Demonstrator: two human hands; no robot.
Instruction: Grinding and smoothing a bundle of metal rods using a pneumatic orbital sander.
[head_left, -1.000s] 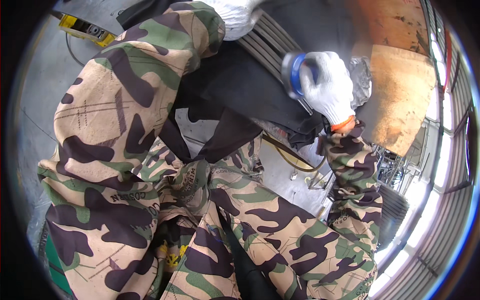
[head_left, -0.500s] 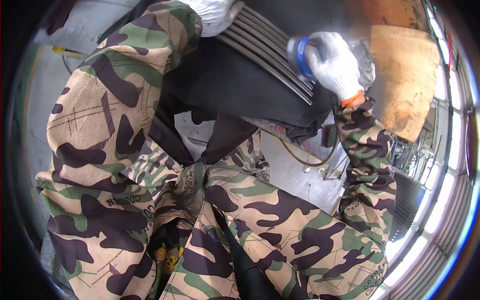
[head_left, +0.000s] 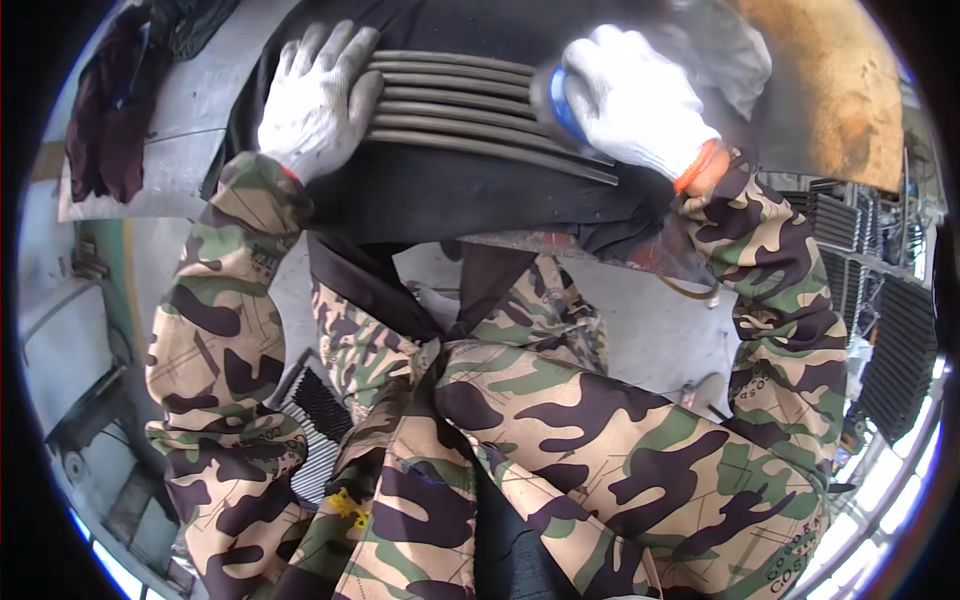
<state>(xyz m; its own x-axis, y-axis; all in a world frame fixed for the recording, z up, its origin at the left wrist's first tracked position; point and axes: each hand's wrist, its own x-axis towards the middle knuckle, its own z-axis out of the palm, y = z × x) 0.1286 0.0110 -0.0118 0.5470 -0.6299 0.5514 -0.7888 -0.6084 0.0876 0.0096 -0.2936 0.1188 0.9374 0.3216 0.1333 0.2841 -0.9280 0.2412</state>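
Observation:
Several thin dark metal rods (head_left: 455,95) lie side by side on a black cloth (head_left: 430,200). My left hand (head_left: 318,95), in a white knit glove, lies flat over their left ends with its fingers stretched out. Closed around a round blue-and-grey disc-shaped tool (head_left: 562,105) is my right hand (head_left: 640,100), gloved the same way. The tool rests against the right part of the rods, hiding some of their ends. Blur and the glove keep its exact kind from showing.
Crumpled clear plastic (head_left: 735,60) sits just beyond my right hand. A brown board (head_left: 830,90) lies at the far right. Dark clothing (head_left: 110,120) hangs at the left. Metal racks (head_left: 890,340) stand on the right, and a hose (head_left: 690,290) loops under the table edge.
My view has turned, bringing my whole left hand into sight, flat on the rods. The rods now appear nearly level instead of slanting. My right hand still grips the round tool.

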